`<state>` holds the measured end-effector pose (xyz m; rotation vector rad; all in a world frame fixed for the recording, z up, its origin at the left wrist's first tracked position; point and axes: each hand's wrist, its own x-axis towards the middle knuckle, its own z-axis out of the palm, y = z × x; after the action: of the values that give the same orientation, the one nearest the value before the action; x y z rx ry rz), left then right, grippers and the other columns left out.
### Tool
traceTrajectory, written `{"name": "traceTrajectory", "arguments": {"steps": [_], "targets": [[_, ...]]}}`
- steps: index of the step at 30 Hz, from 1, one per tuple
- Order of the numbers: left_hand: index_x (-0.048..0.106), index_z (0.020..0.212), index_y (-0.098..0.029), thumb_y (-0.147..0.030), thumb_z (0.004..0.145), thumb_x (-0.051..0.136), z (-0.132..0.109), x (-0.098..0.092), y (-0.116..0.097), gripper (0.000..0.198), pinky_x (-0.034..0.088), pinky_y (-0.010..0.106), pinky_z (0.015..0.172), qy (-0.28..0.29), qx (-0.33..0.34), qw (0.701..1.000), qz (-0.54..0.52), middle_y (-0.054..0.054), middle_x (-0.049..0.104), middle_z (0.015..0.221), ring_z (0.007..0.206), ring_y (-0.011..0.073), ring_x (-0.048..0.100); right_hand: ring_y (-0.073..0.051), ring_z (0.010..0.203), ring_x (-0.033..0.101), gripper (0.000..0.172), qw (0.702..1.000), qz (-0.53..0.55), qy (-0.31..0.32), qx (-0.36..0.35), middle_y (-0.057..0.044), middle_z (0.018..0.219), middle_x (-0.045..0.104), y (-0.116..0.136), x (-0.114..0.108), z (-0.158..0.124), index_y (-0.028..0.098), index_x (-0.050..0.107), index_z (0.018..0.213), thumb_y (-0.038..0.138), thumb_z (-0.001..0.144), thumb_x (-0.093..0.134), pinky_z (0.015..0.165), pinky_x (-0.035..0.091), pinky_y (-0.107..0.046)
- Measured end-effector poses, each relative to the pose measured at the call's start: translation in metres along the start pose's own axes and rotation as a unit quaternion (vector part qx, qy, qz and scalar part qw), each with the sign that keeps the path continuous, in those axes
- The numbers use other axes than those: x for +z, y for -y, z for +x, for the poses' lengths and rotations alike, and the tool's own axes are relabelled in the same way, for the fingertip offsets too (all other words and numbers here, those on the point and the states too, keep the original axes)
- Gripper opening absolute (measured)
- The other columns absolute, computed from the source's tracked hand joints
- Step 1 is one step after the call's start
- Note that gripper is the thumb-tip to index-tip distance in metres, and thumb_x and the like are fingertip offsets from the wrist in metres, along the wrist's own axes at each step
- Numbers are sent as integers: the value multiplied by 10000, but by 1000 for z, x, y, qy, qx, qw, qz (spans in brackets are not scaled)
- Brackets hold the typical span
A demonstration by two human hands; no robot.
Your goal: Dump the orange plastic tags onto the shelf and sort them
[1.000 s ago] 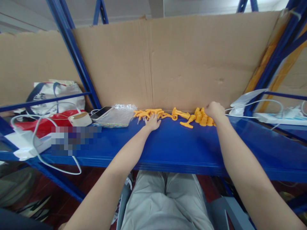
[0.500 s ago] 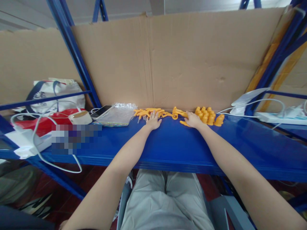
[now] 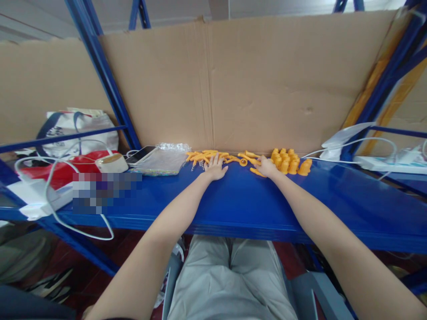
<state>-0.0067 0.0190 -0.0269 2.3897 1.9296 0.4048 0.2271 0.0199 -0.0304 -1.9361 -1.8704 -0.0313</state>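
My left hand [image 3: 215,169] lies flat with its fingers spread at the right end of a pile of thin orange pieces [image 3: 197,157], some with metal spirals. My right hand [image 3: 266,167] is at the orange sticks [image 3: 251,155] further right; its fingertips are partly hidden, and whether it grips one cannot be made out. Between the hands lies an orange ring-shaped piece [image 3: 243,162]. Another orange piece [image 3: 257,172] rests just in front of my right fingers. Several orange rounded caps [image 3: 293,166] stand grouped to the right of that hand.
A clear plastic bag [image 3: 162,161] and a phone [image 3: 142,154] lie left on the blue shelf [image 3: 247,209]. Further left are a red bag [image 3: 80,164], white cables and a power strip. Cardboard [image 3: 267,84] walls the back. A white power strip [image 3: 393,164] sits at the right.
The orange ring-shaped piece now lies lower, and a stick beside it has shifted. My right hand has moved slightly left; my left hand has shifted slightly right, its fingers still spread.
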Motion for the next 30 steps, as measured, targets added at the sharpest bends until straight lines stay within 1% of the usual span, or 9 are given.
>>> {"name": "traceTrajectory", "arguments": {"steps": [3,6,9,14,18,22,25,28,30], "targets": [[371,1551,-264,-502,955,413,0,-2,0,643,232,617,1208,13,0,1000,0,96,128,1702,1553,367,149,-245,992,675,154,998,41,-18,-36,-123,1085,717,-2,7,2,190,613,1014,225,913,502,858,541,-366],[365,1559,-254,-508,949,422,1,-1,2,663,227,578,1224,22,-5,1000,5,106,173,1691,1549,358,174,-237,978,667,182,993,97,-30,-67,-104,1096,718,1,14,2,222,575,1059,188,903,489,901,532,-424],[347,1568,-241,-484,957,405,4,2,7,660,192,577,1232,20,9,1000,11,123,196,1682,1555,331,156,-253,995,659,212,982,162,-43,-84,-116,1114,717,6,20,3,234,543,1101,191,903,479,929,513,-482],[317,1575,-252,-464,982,370,9,8,13,632,152,591,1230,15,31,999,8,118,141,1694,1567,300,96,-247,1044,653,208,972,202,-66,-97,-129,1167,696,8,21,9,205,505,1111,193,908,459,953,499,-453],[335,1564,-230,-417,983,410,8,11,12,615,170,597,1228,-21,34,999,-17,136,191,1685,1566,311,116,-307,1125,631,256,976,139,-94,-140,-161,1192,680,5,13,6,183,538,1141,196,890,488,1052,403,-574],[306,1573,-221,-287,963,440,7,7,8,628,160,636,1222,-124,75,989,-37,143,219,1679,1566,317,129,-340,1191,600,331,967,35,-109,-230,-174,1231,662,8,5,-2,182,579,1211,173,905,453,1135,203,-711],[311,1564,-218,-114,922,378,4,-1,3,654,115,630,1236,-177,144,973,-26,109,228,1682,1572,267,117,-332,1201,593,384,953,-4,-129,-275,-170,1252,652,12,-2,-6,184,578,1282,171,937,409,1155,179,-714],[386,1519,-215,-24,876,334,-3,-8,-4,673,71,609,1254,-184,200,962,-11,89,322,1650,1561,223,184,-334,1218,580,431,945,-16,-152,-290,-184,1286,635,16,-10,-9,173,557,1349,178,961,370,1165,176,-712],[432,1486,-193,-25,867,354,-8,-11,-9,646,74,605,1258,-185,225,957,-10,108,389,1615,1547,231,234,-339,1223,575,452,941,-16,-162,-298,-191,1293,630,18,-14,-11,166,548,1375,179,966,356,1169,164,-715]]}}
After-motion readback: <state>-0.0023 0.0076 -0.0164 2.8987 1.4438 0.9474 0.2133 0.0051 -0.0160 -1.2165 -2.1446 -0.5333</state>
